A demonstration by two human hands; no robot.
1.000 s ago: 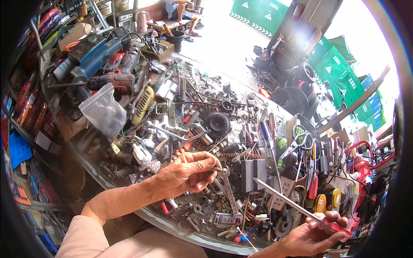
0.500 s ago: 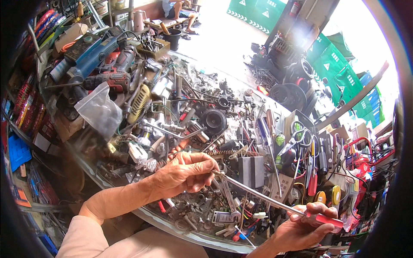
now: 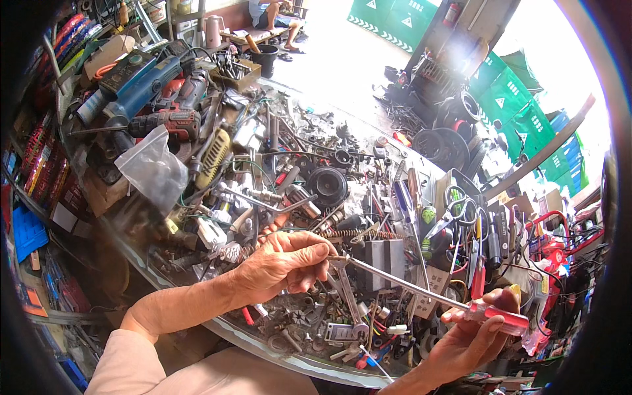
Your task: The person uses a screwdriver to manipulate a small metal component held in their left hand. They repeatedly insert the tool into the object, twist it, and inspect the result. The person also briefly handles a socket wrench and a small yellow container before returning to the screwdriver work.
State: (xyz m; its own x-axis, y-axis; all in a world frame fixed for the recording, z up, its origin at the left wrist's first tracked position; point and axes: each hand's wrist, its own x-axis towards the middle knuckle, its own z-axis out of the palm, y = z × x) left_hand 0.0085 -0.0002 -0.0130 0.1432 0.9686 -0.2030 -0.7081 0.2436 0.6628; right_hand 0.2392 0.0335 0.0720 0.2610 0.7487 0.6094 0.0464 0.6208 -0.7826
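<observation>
In my right hand [image 3: 473, 342], at the lower right, lies a screwdriver [image 3: 411, 288] with a red see-through handle; thumb and fingers close on the handle. Its long steel shaft slants up to the left. My left hand [image 3: 286, 260] pinches a small metal part [image 3: 340, 261] between thumb and index finger. The screwdriver's tip meets or nearly meets that part; the contact is too small to make out. Below the tip, a wrench [image 3: 350, 296] rests among loose parts on the bench.
Loose hardware covers the workbench. Scissors [image 3: 454, 216] stand among tools at right. A round black part [image 3: 327, 185] lies mid-bench. Red-and-black drill [image 3: 168, 124], blue power tool [image 3: 148, 82] and plastic bag [image 3: 153, 168] are at left. A seated person [image 3: 273, 16] is far off.
My right hand has risen slightly with the screwdriver, and its fingers have shifted round the handle. The screwdriver's tip has moved a little up and right. My left hand has barely moved.
</observation>
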